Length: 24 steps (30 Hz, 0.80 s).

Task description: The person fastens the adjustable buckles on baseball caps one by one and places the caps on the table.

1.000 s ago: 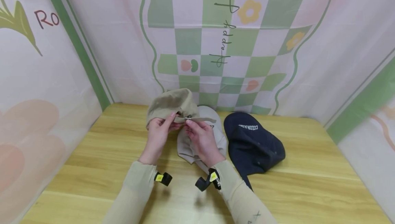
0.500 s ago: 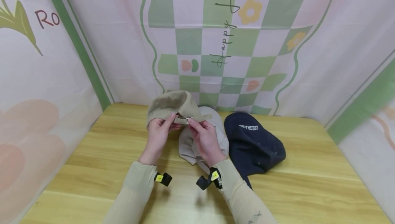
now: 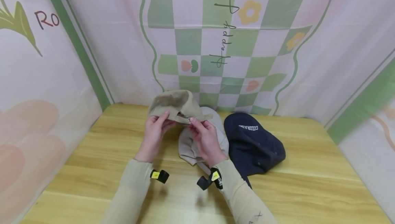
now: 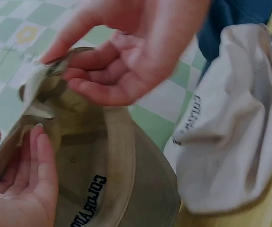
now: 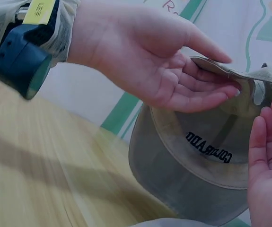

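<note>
A beige baseball cap (image 3: pixel 174 102) is held up at the back of the table, its hollow side and rear strap toward me. My left hand (image 3: pixel 152 133) grips its back edge, thumb outside and fingers inside the crown. At the strap's metal buckle (image 3: pixel 191 119), my right hand (image 3: pixel 206 140) pinches with thumb and fingers. The strap's loose tail sticks out past it to the right. Inside the crown, dark lettering (image 5: pixel 209 146) shows in the right wrist view. A light grey cap (image 3: pixel 187 148) lies below and behind my right hand, partly covered by it.
To the right a navy cap (image 3: pixel 256 145) with white lettering lies on the wooden table (image 3: pixel 308 183). A checked fabric backdrop (image 3: pixel 216 38) rises behind the table. Small black cameras sit on both wrists, the left camera (image 3: pixel 160 176) just above the table.
The buckle has shifted right along the strap and less of the tail shows. My left hand has slid left off the strap onto the cap's edge, while the right moved slightly right.
</note>
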Available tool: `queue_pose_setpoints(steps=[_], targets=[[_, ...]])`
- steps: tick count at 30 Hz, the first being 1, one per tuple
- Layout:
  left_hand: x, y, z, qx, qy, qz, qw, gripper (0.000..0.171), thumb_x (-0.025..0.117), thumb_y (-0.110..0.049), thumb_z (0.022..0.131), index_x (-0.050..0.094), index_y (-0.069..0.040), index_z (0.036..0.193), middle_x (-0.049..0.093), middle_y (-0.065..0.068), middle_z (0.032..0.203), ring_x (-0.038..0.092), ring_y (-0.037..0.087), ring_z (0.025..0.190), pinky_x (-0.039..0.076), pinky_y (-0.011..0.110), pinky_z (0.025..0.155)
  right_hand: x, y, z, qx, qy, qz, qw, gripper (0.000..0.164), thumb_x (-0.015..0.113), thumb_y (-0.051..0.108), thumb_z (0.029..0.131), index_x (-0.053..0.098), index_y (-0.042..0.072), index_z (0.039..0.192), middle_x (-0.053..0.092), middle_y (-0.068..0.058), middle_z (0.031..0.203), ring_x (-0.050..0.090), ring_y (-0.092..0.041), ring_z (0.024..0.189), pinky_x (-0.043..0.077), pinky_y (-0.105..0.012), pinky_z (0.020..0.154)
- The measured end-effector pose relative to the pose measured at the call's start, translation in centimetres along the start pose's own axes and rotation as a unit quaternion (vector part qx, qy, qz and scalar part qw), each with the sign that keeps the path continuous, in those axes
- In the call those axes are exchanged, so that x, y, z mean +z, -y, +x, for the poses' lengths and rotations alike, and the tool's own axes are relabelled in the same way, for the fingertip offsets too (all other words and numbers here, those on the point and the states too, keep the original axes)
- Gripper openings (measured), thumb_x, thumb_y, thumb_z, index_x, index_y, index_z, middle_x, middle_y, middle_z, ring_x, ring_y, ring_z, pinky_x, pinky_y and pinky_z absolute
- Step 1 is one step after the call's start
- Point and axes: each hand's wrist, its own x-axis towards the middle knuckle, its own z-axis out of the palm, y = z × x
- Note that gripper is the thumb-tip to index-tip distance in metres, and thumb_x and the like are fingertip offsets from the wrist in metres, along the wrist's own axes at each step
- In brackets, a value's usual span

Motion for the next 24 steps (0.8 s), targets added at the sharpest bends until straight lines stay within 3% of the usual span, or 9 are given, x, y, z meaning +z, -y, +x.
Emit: queue_pose_setpoints(steps=[2,4,8,10,14,18,20,24], targets=[[-0.4,-0.4,0.1,-0.026,0.02,-0.049,0.9983,0.033,0.052,-0.016,0.108,0.051,0.011,0.127,0.068,0.012,0.112,0.069,0.022,0.099,0.05,0.044,0.102,-0.1,-0.1,0.0,0.001,0.0,0.001,1.0,0.018,0.061,-0.002,0.098,0.067,0.007,0.084,0.065,-0.004,0.085,0.065,-0.013,0.079,0.055,-0.028,0.083],[-0.8,-0.9,0.3,-0.052,0.047,-0.115,0.9909,0.044,0.048,-0.02,0.11,0.04,0.009,0.141,0.06,0.016,0.128,0.061,0.026,0.116,0.044,0.042,0.108,-0.3,-0.1,0.1,0.001,-0.001,0.003,1.0,0.018,0.061,-0.002,0.098,0.067,0.007,0.084,0.065,-0.004,0.085,0.065,-0.013,0.079,0.055,-0.028,0.083],[-1.4,-1.8,0.8,-0.093,0.096,-0.24,0.9614,0.06,0.045,-0.027,0.11,0.018,-0.002,0.158,0.032,0.021,0.154,0.035,0.033,0.143,0.032,0.037,0.117,-0.5,-0.3,0.2,0.002,-0.009,0.007,1.0,0.019,0.061,-0.003,0.098,0.067,0.007,0.083,0.065,-0.004,0.084,0.064,-0.014,0.078,0.055,-0.028,0.082],[-1.5,-2.1,1.0,-0.106,0.106,-0.278,0.9487,0.062,0.044,-0.029,0.11,0.015,-0.004,0.16,0.025,0.021,0.159,0.028,0.033,0.147,0.03,0.037,0.118,-0.6,-0.4,0.2,0.003,-0.011,0.006,1.0,0.019,0.061,-0.003,0.098,0.067,0.007,0.083,0.065,-0.003,0.083,0.064,-0.014,0.078,0.055,-0.029,0.082],[-1.7,-2.4,1.2,-0.12,0.103,-0.327,0.9317,0.062,0.045,-0.031,0.11,0.018,-0.004,0.159,0.026,0.02,0.16,0.028,0.032,0.148,0.032,0.037,0.117,-0.5,-0.5,0.2,0.004,-0.012,0.002,1.0,0.018,0.061,-0.003,0.098,0.067,0.007,0.084,0.065,-0.003,0.083,0.064,-0.014,0.078,0.055,-0.028,0.081],[-1.9,-2.5,1.2,-0.13,0.099,-0.353,0.9213,0.061,0.048,-0.031,0.109,0.023,-0.006,0.158,0.031,0.017,0.159,0.033,0.03,0.145,0.034,0.036,0.116,-0.6,-0.5,0.2,0.01,-0.012,0.003,1.0,0.01,0.062,-0.002,0.098,0.067,0.005,0.093,0.066,-0.005,0.089,0.066,-0.015,0.082,0.056,-0.031,0.087],[-2.0,-2.4,1.1,-0.135,0.093,-0.358,0.919,0.06,0.05,-0.031,0.109,0.024,-0.007,0.158,0.032,0.014,0.159,0.035,0.027,0.144,0.034,0.035,0.116,-0.7,-0.4,0.2,0.015,-0.008,0.004,1.0,0.006,0.062,-0.001,0.098,0.064,0.004,0.102,0.066,-0.006,0.094,0.067,-0.016,0.086,0.055,-0.034,0.091],[-2.0,-2.3,1.1,-0.143,0.049,-0.369,0.9171,0.056,0.051,-0.029,0.109,0.028,-0.009,0.156,0.035,0.01,0.158,0.039,0.023,0.141,0.035,0.031,0.114,-0.6,-0.1,0.2,0.016,0.006,0.005,1.0,0.016,0.061,0.0,0.097,0.057,0.002,0.113,0.065,-0.006,0.097,0.067,-0.015,0.087,0.056,-0.034,0.09]])
